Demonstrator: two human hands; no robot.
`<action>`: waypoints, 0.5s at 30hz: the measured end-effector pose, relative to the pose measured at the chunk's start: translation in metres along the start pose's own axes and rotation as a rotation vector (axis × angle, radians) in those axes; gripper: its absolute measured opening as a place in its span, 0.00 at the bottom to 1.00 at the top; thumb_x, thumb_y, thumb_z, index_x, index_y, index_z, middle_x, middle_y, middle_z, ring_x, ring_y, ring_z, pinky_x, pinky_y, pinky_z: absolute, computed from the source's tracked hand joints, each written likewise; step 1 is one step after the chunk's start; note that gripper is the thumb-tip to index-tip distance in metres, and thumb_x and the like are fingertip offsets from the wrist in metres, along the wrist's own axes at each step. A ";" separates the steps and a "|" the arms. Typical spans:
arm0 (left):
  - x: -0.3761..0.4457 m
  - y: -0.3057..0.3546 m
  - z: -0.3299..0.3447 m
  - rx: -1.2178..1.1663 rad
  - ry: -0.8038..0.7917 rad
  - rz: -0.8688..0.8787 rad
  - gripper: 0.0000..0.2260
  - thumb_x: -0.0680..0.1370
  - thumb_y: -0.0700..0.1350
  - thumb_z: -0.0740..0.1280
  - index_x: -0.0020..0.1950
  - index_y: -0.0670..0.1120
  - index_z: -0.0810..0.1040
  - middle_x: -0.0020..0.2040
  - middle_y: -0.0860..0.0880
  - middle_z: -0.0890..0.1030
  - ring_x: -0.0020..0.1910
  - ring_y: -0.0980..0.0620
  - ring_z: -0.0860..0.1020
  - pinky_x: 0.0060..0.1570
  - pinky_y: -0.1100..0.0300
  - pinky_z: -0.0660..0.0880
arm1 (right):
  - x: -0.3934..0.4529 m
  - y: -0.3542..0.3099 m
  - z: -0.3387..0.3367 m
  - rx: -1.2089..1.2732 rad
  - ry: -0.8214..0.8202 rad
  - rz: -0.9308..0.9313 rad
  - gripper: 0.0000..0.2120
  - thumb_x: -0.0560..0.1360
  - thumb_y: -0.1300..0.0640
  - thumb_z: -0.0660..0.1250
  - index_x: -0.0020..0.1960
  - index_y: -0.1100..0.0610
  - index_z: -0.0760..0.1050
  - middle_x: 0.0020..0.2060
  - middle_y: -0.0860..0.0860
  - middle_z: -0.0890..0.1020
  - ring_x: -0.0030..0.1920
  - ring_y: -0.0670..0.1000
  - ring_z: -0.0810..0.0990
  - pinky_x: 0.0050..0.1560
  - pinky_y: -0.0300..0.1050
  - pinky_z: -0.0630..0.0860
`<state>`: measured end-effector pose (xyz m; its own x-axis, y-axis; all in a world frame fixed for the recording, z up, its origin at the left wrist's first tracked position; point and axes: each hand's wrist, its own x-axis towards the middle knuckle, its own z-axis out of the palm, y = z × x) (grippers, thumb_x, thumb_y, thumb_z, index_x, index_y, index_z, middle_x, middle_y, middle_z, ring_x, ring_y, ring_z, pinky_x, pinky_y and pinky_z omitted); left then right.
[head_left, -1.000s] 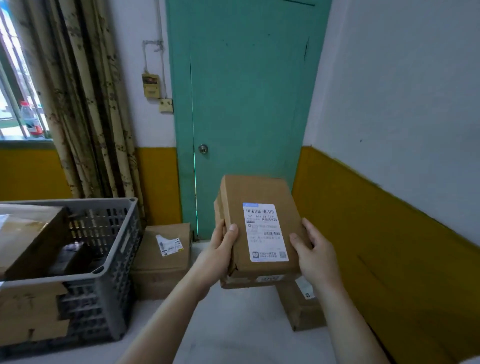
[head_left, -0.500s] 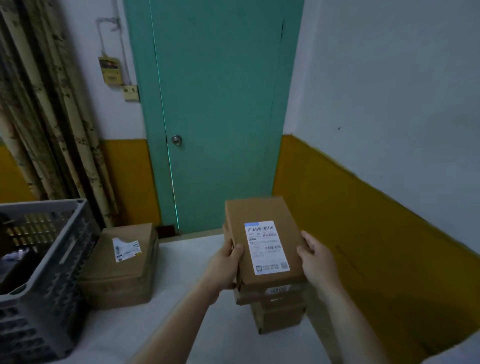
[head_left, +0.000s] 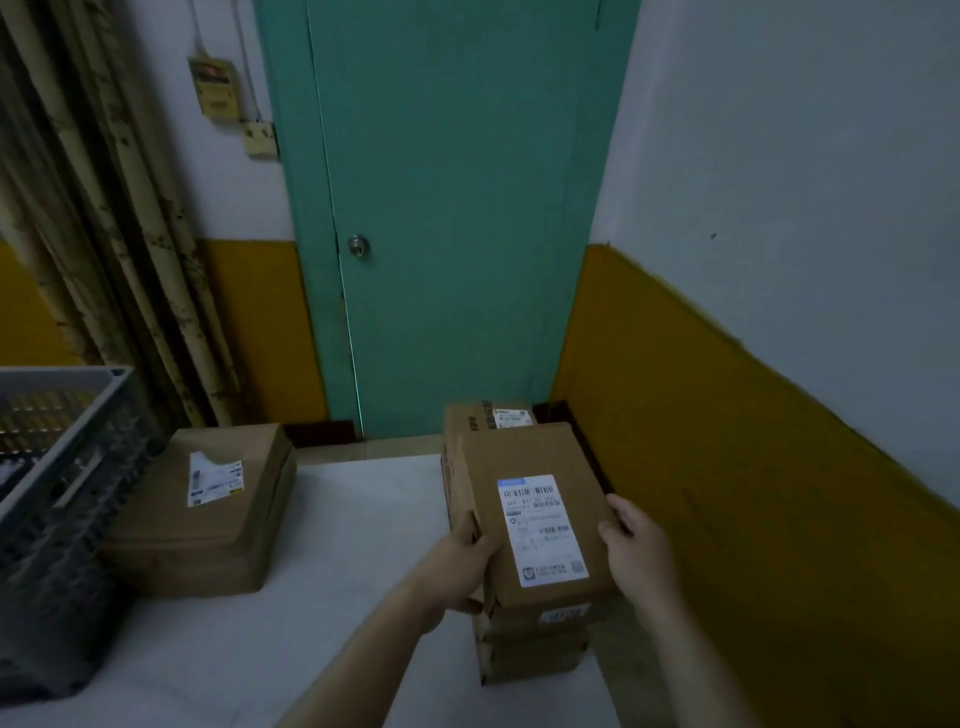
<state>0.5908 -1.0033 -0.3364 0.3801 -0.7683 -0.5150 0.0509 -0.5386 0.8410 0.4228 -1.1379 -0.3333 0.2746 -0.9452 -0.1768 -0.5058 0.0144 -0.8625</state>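
Observation:
I hold a brown cardboard parcel (head_left: 524, 467) with a white shipping label on top, between both hands. My left hand (head_left: 457, 566) grips its left edge, thumb on top. My right hand (head_left: 636, 551) grips its right edge. The parcel sits low, right over another brown box (head_left: 535, 654) on the white table (head_left: 322, 571) by the right wall; whether it rests on that box I cannot tell. A further labelled box (head_left: 488, 415) stands just behind it.
A wide flat cardboard box (head_left: 208, 514) with a torn label lies on the table's left part. A grey plastic crate (head_left: 57, 499) stands at the far left. A green door (head_left: 447, 208) is straight ahead, a yellow-and-white wall (head_left: 753, 389) close on the right, curtains at left.
Both hands have carried the parcel down and to the right, from chest height to just above the box by the wall. The view has swung right, so the crate slid off left.

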 end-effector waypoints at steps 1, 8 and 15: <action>0.002 0.000 0.002 0.004 -0.002 0.007 0.22 0.84 0.57 0.60 0.78 0.62 0.61 0.64 0.55 0.80 0.58 0.52 0.80 0.46 0.53 0.82 | 0.003 0.001 -0.001 -0.011 0.005 -0.010 0.22 0.85 0.59 0.62 0.78 0.52 0.68 0.75 0.54 0.73 0.72 0.58 0.74 0.68 0.60 0.75; 0.007 0.001 0.014 0.036 0.038 0.046 0.27 0.83 0.58 0.62 0.80 0.59 0.58 0.66 0.55 0.79 0.62 0.49 0.81 0.52 0.49 0.84 | 0.007 0.006 -0.008 -0.080 0.075 -0.052 0.20 0.83 0.59 0.65 0.74 0.55 0.73 0.69 0.56 0.78 0.66 0.58 0.78 0.62 0.57 0.78; 0.006 0.003 0.022 0.119 0.091 0.053 0.31 0.81 0.60 0.64 0.81 0.57 0.57 0.62 0.56 0.78 0.55 0.51 0.82 0.37 0.60 0.82 | 0.000 0.006 -0.011 -0.055 0.126 -0.038 0.18 0.83 0.58 0.66 0.72 0.58 0.74 0.66 0.57 0.80 0.57 0.55 0.81 0.49 0.46 0.77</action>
<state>0.5729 -1.0171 -0.3403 0.4617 -0.7650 -0.4491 -0.0786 -0.5396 0.8383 0.4104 -1.1410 -0.3333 0.1915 -0.9782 -0.0806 -0.5421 -0.0369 -0.8395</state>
